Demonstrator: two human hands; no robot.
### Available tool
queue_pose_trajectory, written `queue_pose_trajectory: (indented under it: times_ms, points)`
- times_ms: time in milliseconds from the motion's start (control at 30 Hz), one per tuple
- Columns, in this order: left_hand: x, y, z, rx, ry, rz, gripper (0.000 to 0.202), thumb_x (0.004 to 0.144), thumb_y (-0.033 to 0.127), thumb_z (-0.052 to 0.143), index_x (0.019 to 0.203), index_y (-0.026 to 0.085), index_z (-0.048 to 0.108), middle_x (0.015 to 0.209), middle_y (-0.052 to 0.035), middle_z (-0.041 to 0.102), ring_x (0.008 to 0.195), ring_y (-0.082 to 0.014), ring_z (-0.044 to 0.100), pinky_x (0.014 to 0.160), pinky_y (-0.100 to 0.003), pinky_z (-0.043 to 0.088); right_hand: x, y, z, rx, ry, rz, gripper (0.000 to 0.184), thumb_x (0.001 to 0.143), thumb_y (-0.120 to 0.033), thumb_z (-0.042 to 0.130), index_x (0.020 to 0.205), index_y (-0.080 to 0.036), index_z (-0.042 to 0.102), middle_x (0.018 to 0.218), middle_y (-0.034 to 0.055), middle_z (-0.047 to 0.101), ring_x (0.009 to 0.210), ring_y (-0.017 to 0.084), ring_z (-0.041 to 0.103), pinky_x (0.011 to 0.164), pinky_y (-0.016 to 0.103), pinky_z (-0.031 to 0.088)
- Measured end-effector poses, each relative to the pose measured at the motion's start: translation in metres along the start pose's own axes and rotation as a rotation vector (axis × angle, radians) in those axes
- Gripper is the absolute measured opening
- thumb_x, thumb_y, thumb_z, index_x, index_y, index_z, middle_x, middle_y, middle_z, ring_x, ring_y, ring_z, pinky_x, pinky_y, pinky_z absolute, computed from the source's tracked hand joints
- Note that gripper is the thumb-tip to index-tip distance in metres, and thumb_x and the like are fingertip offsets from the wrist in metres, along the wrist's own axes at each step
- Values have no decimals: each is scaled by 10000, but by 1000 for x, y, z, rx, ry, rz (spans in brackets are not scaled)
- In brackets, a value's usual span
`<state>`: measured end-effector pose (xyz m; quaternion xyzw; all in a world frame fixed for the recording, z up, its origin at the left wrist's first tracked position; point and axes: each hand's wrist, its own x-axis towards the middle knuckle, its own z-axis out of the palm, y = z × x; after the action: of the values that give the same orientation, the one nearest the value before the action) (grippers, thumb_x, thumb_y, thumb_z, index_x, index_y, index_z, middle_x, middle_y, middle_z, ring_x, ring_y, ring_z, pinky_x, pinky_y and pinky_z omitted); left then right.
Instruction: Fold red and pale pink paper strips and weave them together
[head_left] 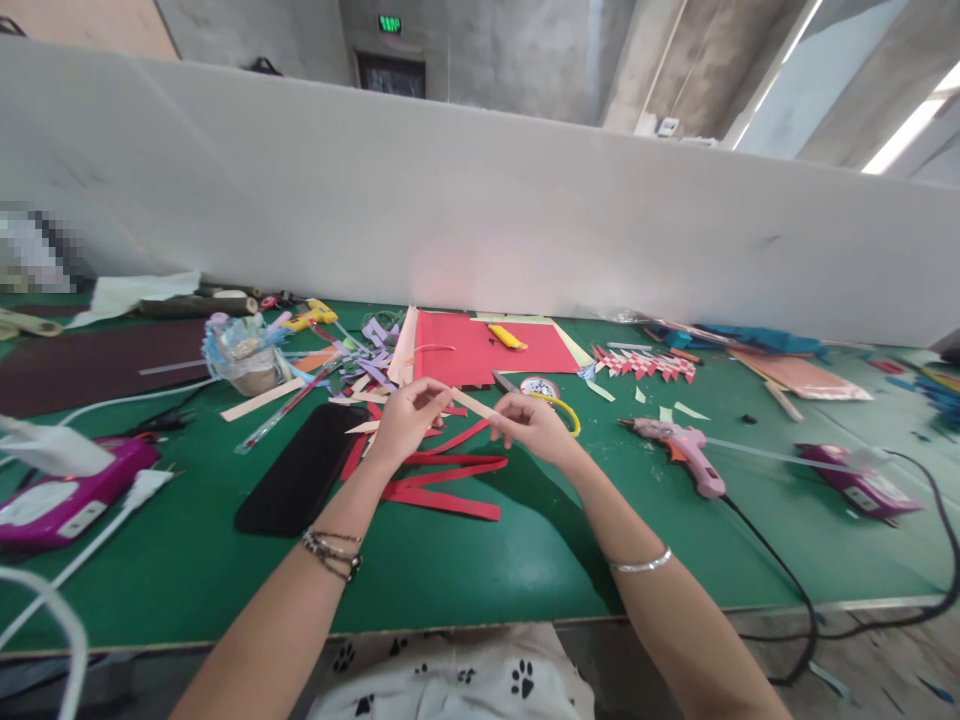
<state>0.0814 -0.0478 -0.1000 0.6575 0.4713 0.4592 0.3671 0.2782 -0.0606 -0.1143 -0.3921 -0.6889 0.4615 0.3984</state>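
A pale peach paper strip is stretched between my two hands above the green table. My left hand pinches its left end. My right hand holds the other end between thumb and fingers. Below them lie folded red paper strips, with more pale strips near my left hand. Just beyond my right hand are scissors with a yellow handle, partly hidden, and a round printed roll. Farther back, a yellow utility knife rests on red paper sheets.
A black phone lies left of my hands. To the right are a pink glue gun with a cord, a woven red-and-white paper piece and a purple power strip. Purple scraps lie back left. A white partition stands behind.
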Motion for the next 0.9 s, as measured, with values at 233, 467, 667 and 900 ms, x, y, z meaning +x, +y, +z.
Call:
queue_pose_trajectory:
  times_ms: [233,467,667,900]
  points:
    - [4,-1,-3,-67,146,-1,203,716,358,565,706,156,586,576,17,589,433,-80,499,435,-183,436,3,6,-7,19,71,8,241,755,-402,568,689,-172,544,588,-8,609,440,72,497,459,205,405]
    - [4,0,-9,-22,278,-1,165,723,301,552,690,149,608,633,8,613,417,-52,453,425,-164,416,5,8,-13,26,194,-5,198,740,-375,582,774,-181,564,598,-20,604,458,79,505,490,218,412]
    - [4,1,-12,-21,342,-52,188,736,319,551,775,152,627,568,20,575,442,-81,510,393,-164,414,6,7,-15,178,303,52,281,711,-422,591,842,-176,557,642,3,624,536,106,556,601,264,466]
    - [3,0,-9,-28,219,73,175,745,318,557,748,153,613,683,9,629,479,-75,559,470,-172,454,4,10,-9,-200,282,-120,347,767,-367,537,1085,-226,532,1152,70,569,1066,204,517,918,364,390]
